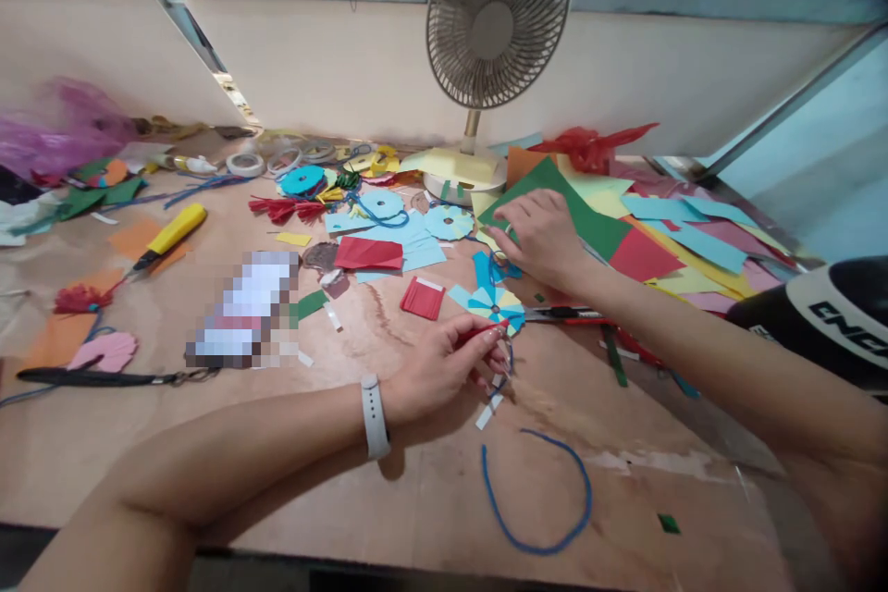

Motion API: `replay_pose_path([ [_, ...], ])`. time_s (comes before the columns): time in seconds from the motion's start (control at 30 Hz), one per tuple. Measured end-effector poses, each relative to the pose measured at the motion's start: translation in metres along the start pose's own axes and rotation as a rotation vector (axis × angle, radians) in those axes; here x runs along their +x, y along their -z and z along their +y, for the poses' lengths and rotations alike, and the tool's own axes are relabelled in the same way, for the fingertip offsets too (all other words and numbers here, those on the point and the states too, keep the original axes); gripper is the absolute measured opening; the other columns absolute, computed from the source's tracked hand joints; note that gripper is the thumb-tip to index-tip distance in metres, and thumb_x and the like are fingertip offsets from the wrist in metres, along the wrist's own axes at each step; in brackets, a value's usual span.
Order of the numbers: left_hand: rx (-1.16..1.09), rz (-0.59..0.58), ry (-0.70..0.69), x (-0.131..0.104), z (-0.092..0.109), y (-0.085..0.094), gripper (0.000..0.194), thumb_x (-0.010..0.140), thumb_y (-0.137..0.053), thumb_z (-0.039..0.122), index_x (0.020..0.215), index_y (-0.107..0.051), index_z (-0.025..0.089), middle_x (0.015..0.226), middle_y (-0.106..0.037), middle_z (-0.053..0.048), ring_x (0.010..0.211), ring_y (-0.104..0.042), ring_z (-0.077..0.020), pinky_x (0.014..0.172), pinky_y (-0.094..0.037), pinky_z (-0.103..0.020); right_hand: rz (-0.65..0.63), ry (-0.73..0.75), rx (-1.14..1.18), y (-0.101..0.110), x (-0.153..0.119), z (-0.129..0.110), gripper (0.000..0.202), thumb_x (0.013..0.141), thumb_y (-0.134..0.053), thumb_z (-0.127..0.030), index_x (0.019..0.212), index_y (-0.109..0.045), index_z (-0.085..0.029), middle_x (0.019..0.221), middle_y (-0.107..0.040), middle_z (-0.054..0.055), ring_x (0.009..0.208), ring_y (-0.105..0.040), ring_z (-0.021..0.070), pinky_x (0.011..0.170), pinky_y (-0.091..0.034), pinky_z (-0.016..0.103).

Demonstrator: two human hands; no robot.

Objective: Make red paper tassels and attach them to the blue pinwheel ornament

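My left hand (450, 361), with a pale watch strap at the wrist, pinches a piece of red paper (478, 331), mostly covered by the fingers. A thin blue cord hangs beside those fingertips. Just beyond them lies a pleated blue-and-yellow paper rosette (495, 307). My right hand (539, 236) is reached over the green paper (565, 194), its fingers bent and apart, with nothing visible in them. Left of the rosette sits a fringed red paper piece (423, 296). A loose blue cord (589, 490) curves on the table nearer me.
A fan (492, 28) stands at the back. Coloured paper sheets (694, 231) pile up at right, near a black bottle (825, 314). Box cutters lie at left, a yellow one (170, 236), and under my right forearm, a red one (569, 314). A blurred phone (246, 305) rests at left.
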State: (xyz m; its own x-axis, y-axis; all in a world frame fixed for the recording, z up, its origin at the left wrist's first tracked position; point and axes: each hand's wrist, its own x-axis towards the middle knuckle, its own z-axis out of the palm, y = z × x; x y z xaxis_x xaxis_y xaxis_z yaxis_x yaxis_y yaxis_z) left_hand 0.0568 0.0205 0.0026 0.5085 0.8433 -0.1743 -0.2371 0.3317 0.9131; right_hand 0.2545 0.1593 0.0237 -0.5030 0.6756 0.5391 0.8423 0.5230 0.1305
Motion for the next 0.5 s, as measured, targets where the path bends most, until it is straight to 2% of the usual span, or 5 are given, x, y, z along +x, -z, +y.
replay_pose_path([
  [0.13,-0.025,-0.001,0.011,-0.002,0.000,0.000,0.050,0.080,-0.076,0.062,0.091,-0.064,0.015,0.080,-0.066,-0.004,0.066,-0.064,-0.0117,0.052,-0.046,-0.020,-0.023,-0.002,-0.097,-0.039,0.051,0.002,0.031,0.094,-0.053,-0.031,0.112,-0.066,-0.010,0.106,-0.066,0.020,0.108,-0.050,0.0375,0.102,-0.032,0.054],
  [0.23,-0.045,-0.001,0.008,-0.002,0.000,0.001,0.051,0.079,-0.077,0.062,0.089,-0.064,0.014,0.079,-0.066,-0.003,0.065,-0.064,-0.0115,0.052,-0.046,-0.021,-0.075,-0.005,-0.148,-0.061,0.072,0.001,0.032,0.093,-0.050,-0.028,0.115,-0.065,-0.010,0.109,-0.064,0.020,0.110,-0.048,0.0369,0.105,-0.028,0.058],
  [0.37,-0.099,0.027,-0.004,0.000,0.001,0.000,0.052,0.076,-0.079,0.063,0.088,-0.064,0.014,0.077,-0.065,-0.002,0.062,-0.062,-0.0103,0.051,-0.046,-0.020,-0.133,-0.021,-0.143,-0.073,0.082,0.004,0.034,0.093,-0.044,-0.023,0.113,-0.067,-0.006,0.107,-0.064,0.023,0.110,-0.047,0.0374,0.104,-0.024,0.064],
  [0.5,-0.137,0.036,-0.015,0.000,0.002,-0.002,0.053,0.075,-0.080,0.063,0.088,-0.064,0.014,0.075,-0.067,-0.002,0.060,-0.062,-0.0092,0.055,-0.047,-0.021,-0.143,-0.021,-0.127,-0.074,0.083,0.006,0.031,0.092,-0.045,-0.018,0.107,-0.070,-0.009,0.102,-0.066,0.021,0.105,-0.047,0.0356,0.102,-0.023,0.065],
])
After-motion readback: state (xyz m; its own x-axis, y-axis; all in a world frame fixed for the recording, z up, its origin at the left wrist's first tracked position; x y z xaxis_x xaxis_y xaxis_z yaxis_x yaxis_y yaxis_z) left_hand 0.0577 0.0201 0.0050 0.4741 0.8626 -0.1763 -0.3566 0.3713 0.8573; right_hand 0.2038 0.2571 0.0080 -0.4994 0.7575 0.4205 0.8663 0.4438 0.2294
